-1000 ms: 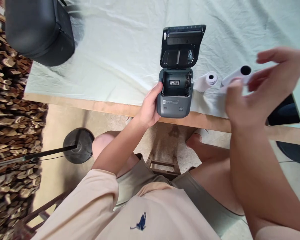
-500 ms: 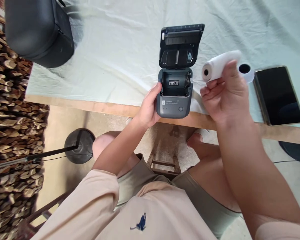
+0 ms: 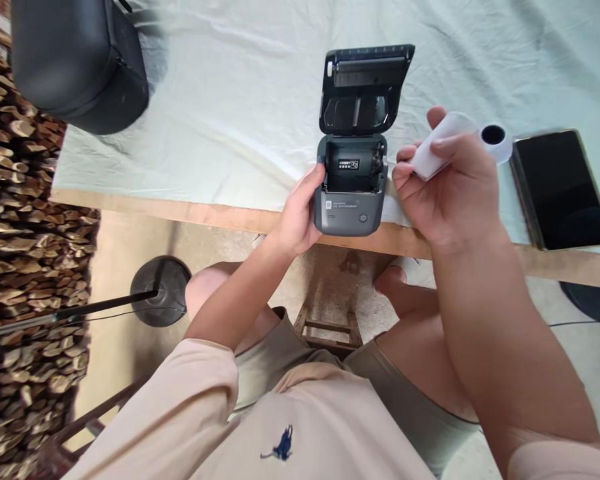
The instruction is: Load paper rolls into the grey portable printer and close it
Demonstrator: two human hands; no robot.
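Note:
A small dark grey label printer [image 3: 351,213] sits at the table's front edge with its lid [image 3: 366,90] raised and its paper bay bare. My left hand [image 3: 300,217] grips the printer's left side, thumb on the rim. To the right of it, my right hand [image 3: 447,180] is closed around a white paper roll [image 3: 443,143], held tilted above the cloth. The roll's core end is turned out of sight. Just behind that hand, a second white roll [image 3: 504,148] with a dark core stands on the cloth, partly covered by my fingers.
A dark tablet or phone in a case [image 3: 565,190] lies at the right of the pale cloth [image 3: 230,100]. A black case [image 3: 80,67] stands at the back left. Stacked firewood [image 3: 30,267] and a round black stand base [image 3: 160,291] are at lower left.
My right hand has turned the paper roll, so its core end no longer faces me, and its fingers have shifted along it. The left hand and printer have barely moved.

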